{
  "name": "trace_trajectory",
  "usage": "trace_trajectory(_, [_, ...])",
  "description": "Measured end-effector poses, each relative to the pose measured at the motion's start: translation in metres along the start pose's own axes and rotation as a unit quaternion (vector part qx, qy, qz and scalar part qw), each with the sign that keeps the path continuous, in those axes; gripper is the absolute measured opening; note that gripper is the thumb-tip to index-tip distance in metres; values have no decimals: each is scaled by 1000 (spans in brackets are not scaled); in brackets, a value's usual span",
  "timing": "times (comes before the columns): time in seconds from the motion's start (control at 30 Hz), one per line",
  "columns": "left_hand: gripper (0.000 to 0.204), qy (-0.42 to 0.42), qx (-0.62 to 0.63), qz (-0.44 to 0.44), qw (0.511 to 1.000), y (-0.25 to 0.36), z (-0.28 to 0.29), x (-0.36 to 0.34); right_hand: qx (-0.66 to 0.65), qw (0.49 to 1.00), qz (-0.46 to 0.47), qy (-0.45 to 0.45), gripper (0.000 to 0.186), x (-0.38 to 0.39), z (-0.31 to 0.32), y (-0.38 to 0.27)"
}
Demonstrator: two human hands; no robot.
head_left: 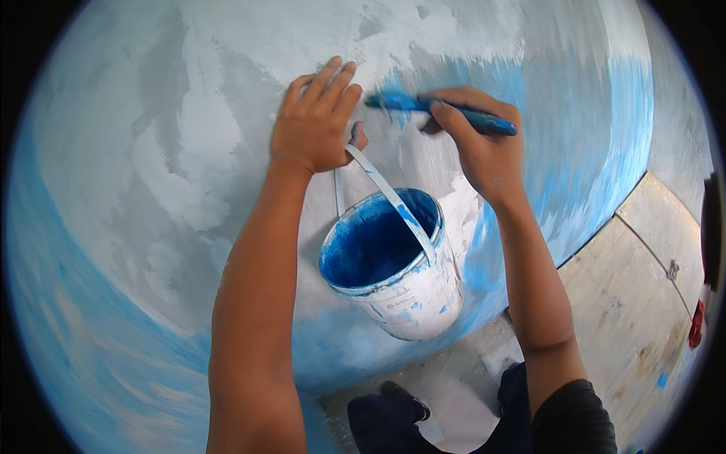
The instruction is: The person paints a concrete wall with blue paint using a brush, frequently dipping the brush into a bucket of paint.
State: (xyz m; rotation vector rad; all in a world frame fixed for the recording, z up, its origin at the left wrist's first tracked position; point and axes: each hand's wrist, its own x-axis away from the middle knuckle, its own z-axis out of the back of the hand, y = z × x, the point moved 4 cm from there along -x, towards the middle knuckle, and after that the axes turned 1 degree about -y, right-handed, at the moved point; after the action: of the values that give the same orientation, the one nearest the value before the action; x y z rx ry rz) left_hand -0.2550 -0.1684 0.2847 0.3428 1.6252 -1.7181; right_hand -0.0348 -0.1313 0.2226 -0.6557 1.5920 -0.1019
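Observation:
My right hand (484, 140) is closed round a blue-smeared paintbrush (484, 121), its bristle end pointing left against the grey and white wall (219, 98). Fresh blue strokes show near the brush tip, which is blurred. A white paint bucket (420, 303) hangs by its strap handle (378, 179) from my left hand, tilted so that the blue paint inside shows. That same left hand (321, 121) lies against the wall with its fingers stretched upward, the handle hooked at the thumb.
Blue paint (560, 144) covers parts of the wall to the right, lower left and bottom. Wooden boards (628, 303) with a small metal latch (672, 269) lie at the lower right. A red item (696, 325) sits by the right rim. My dark-trousered legs (386, 424) are below.

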Motion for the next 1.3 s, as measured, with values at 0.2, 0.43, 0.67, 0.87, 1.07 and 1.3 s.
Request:
trace_trajectory(0.2, [40, 3, -8, -5, 1000, -2, -3, 1, 190, 982, 5, -21, 16, 9, 0, 25])
trace_trajectory(0.43, [39, -15, 4, -9, 1000, 2, -2, -4, 63, 986, 129, 81, 15, -4, 19, 35])
trace_trajectory(0.67, [36, -25, -4, -8, 1000, 1, 0, -3, 16, 999, 10, 26, 15, 12, 21, 21])
trace_trajectory(0.87, [34, -28, -2, -9, 1000, 2, 0, -4, 93, 994, -57, -18, 22, 28, 32, 55])
trace_trajectory(1.07, [30, -37, -4, -15, 999, 2, -1, -3, -35, 997, -29, 65, 22, 21, 47, 29])
trace_trajectory(1.3, [30, -33, -8, -16, 999, 1, 2, 0, 12, 983, -176, -47, 22, 59, 71, 70])
